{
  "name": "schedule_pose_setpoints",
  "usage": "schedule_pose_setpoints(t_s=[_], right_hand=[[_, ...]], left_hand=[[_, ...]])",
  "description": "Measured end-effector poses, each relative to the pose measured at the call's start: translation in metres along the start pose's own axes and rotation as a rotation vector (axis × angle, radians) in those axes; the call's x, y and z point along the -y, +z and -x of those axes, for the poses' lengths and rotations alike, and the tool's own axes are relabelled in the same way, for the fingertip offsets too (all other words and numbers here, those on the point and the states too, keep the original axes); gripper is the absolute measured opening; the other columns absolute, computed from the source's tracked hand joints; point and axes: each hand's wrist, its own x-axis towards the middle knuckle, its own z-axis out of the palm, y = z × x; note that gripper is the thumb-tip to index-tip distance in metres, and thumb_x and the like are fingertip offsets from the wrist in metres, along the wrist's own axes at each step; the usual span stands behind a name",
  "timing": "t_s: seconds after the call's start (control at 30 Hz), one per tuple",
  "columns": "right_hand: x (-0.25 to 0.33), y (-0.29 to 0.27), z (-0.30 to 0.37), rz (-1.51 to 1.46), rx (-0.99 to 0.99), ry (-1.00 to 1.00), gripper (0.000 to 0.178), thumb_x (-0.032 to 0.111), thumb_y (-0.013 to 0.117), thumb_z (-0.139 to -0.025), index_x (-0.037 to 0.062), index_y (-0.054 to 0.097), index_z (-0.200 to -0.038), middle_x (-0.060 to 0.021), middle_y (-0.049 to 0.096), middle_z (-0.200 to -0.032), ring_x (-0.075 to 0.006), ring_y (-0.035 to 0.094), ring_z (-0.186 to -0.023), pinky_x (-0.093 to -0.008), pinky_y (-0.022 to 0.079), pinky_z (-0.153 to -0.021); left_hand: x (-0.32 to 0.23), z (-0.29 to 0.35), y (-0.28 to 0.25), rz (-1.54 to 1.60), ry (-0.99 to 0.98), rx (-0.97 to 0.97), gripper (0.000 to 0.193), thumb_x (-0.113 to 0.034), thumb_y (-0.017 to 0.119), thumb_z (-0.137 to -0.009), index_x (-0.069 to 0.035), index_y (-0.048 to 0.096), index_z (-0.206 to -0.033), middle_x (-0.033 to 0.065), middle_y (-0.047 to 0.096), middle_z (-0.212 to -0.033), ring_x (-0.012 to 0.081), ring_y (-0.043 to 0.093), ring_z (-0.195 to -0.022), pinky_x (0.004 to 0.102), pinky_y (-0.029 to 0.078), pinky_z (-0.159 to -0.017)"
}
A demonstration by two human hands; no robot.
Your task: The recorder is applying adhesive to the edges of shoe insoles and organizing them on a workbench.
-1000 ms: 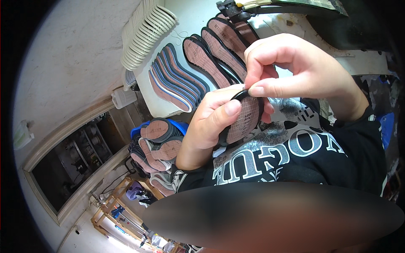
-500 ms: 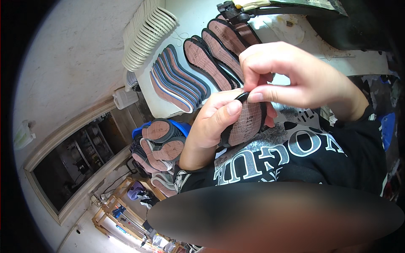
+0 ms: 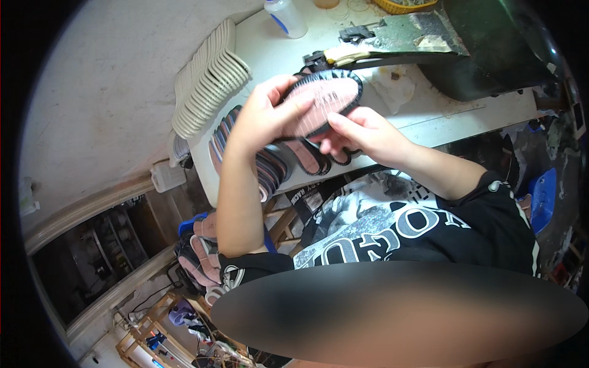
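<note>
A pink insole (image 3: 334,95) with a black gathered rim is held up above the table, its pink face toward me. My left hand (image 3: 267,113) is closed round its left end, thumb lying across the pink face. At the lower right edge, my right hand (image 3: 362,132) pinches the rim between thumb and fingers. Below the held piece, more black-rimmed pink insoles (image 3: 305,158) lie on the white table (image 3: 485,109), partly hidden by my hands. Left of them leans a row of insoles with blue and grey edges (image 3: 224,138), partly covered by my left forearm.
A green sewing machine (image 3: 405,43) stands at the far right of the table. Stacked white soles (image 3: 211,86) line the left edge. Behind are a white bottle (image 3: 286,18) and a yellow basket (image 3: 405,5). Several pink soles (image 3: 199,257) sit in a blue bin at lower left.
Both hands have carried the insole away from my body, up and left over the table. Its pink face now shows more fully, and my right hand has shifted to the lower right rim.
</note>
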Motion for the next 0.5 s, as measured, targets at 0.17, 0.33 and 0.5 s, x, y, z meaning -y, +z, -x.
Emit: schedule_pose_setpoints(t_s=[0.17,0.33,0.5], right_hand=[[0.012,0.000,-0.033,-0.068,-0.126,-0.129,0.048,0.037,0.045,-0.100,-0.0073,0.063,-0.102,-0.0134,0.068,-0.090,-0.0150,0.066,-0.075,-0.0258,0.053,-0.072],[0.029,0.001,-0.042,-0.209,-0.211,-0.099,0.049,0.039,0.045,-0.099,-0.0085,0.058,-0.101,-0.0191,0.067,-0.087,-0.0217,0.069,-0.072,-0.0283,0.056,-0.063],[0.031,-0.006,-0.037,-0.203,-0.263,-0.083,0.048,0.037,0.045,-0.099,-0.0086,0.058,-0.100,-0.0198,0.067,-0.085,-0.0218,0.069,-0.068,-0.0282,0.056,-0.060]], left_hand=[[-0.012,-0.060,-0.036,-0.019,-0.095,0.212,0.029,-0.014,0.064,-0.089,0.005,0.057,-0.109,0.0085,0.064,-0.100,0.0135,0.061,-0.090,0.0274,0.051,-0.079],[-0.025,-0.074,-0.033,0.149,-0.186,0.181,0.028,-0.015,0.064,-0.089,0.005,0.057,-0.107,0.0090,0.065,-0.098,0.0138,0.062,-0.087,0.0272,0.051,-0.077],[0.003,-0.046,-0.006,0.091,-0.055,-0.247,0.027,-0.020,0.067,-0.087,0.005,0.062,-0.095,0.0066,0.065,-0.081,0.0105,0.058,-0.065,0.0250,0.048,-0.059]])
